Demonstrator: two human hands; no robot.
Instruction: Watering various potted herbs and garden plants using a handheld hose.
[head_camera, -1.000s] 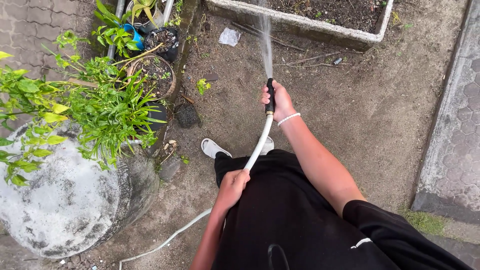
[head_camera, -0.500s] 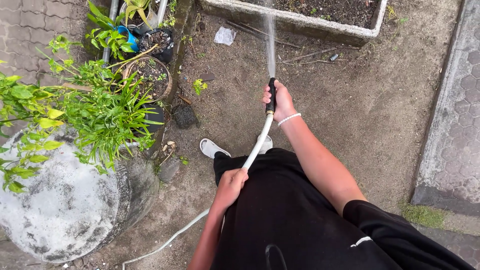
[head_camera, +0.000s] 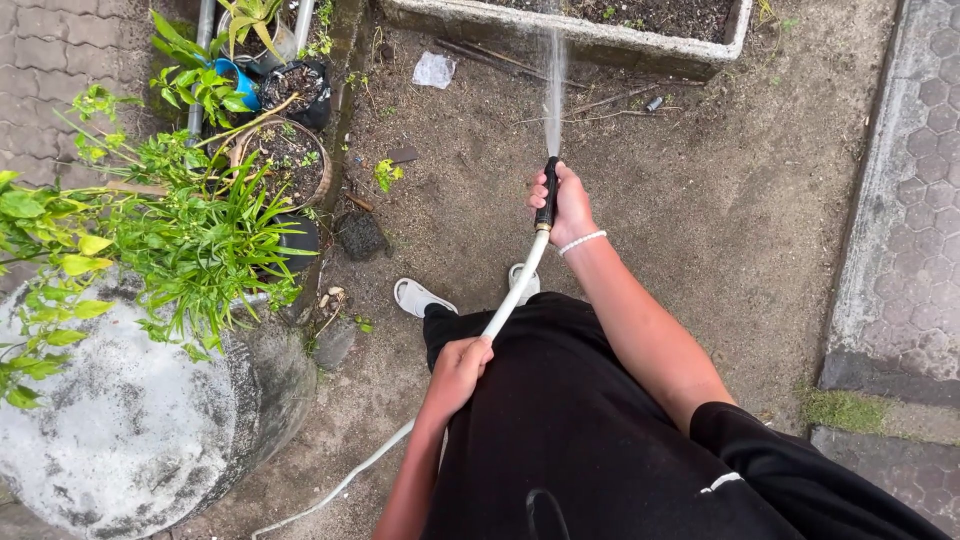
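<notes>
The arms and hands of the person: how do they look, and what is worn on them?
Both forearms are bare. The right hand has a thin white bead bracelet around the wrist, and a black sleeve with a small white mark covers the upper arm. The left hand shows no ring, watch or glove; its sleeve is out of view.

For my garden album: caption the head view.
Right hand aims the nozzle, spraying water toward a concrete planter; left hand holds the hose.

The right hand (head_camera: 568, 205) reaches far forward on an outstretched arm, fingers clenched; the left hand (head_camera: 458, 370) stays near, fist closed.
</notes>
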